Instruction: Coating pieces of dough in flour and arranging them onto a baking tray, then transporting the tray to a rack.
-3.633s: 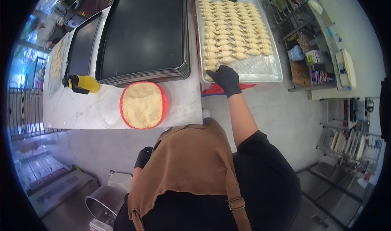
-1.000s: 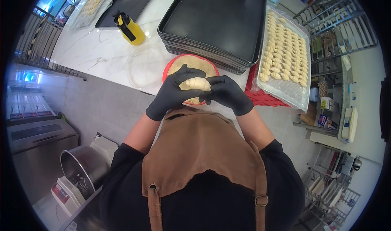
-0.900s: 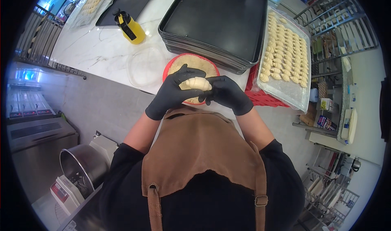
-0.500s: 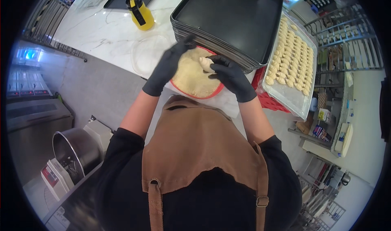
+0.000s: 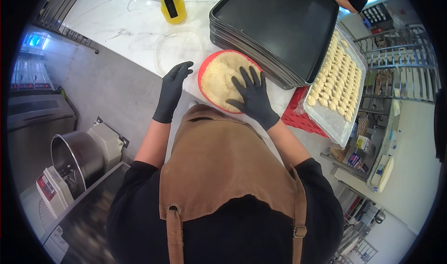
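- White marbled stone worktop (image 5: pixel 121 26) runs across the upper part of the view, its near edge just in front of the person's brown apron (image 5: pixel 219 166).
- Black metal baking trays (image 5: pixel 279 26) sit stacked in a pile on the worktop, right of centre, their near corner just beside the red bowl.
- Clear-lined tray of pale shaped dough pieces (image 5: pixel 337 80) lies to the right of the stack, resting on a red crate (image 5: pixel 298 117); the pieces are set in neat rows.
- Round red bowl of pale crumbs (image 5: pixel 221 80) stands at the worktop's near edge, between the two hands and just beside the black stack.
- Clear plastic lid (image 5: pixel 179 49) lies flat on the worktop, just left of the bowl.
- Yellow squeeze bottle with a black cap (image 5: pixel 172 3) stands upright beyond the lid.
- Right hand (image 5: pixel 251 96), in a black glove, lies flat on the crumbs with fingers spread wide, gripping nothing.
- Left hand (image 5: pixel 172 87), also black-gloved, hovers open over the worktop edge just left of the bowl, fingers loosely curled, holding nothing.
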{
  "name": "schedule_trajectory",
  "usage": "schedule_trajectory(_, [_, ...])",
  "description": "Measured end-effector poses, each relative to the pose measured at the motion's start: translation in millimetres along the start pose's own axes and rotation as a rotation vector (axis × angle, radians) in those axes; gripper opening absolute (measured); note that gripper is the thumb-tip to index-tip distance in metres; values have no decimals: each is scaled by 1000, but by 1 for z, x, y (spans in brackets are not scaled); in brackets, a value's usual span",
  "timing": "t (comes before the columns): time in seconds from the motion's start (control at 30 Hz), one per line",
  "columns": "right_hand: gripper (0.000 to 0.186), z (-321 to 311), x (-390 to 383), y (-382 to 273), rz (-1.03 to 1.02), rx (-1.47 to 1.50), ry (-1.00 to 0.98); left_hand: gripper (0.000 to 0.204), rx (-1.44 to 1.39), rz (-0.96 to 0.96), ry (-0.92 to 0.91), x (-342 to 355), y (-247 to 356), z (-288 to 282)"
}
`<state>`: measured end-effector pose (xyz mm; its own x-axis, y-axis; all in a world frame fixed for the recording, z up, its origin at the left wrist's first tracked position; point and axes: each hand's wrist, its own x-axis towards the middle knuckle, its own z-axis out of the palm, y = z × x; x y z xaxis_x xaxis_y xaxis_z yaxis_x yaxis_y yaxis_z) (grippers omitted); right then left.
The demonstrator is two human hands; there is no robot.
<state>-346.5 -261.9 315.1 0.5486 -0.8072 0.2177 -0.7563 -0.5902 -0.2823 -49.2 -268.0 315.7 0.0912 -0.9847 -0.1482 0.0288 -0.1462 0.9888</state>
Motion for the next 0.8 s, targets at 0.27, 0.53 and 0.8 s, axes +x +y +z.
schedule_trajectory(0.27, [74, 12, 6, -8, -7, -9, 38, 38, 26, 23, -39, 3, 4, 7])
schedule_trajectory(0.53, [46, 18, 12, -14, 62, 2, 40, 32, 121, 88, -96, -3, -7, 21])
schedule_trajectory(0.8, [33, 32, 36, -2, 138, 315, 182, 32, 260, 298, -43, 3, -4, 29])
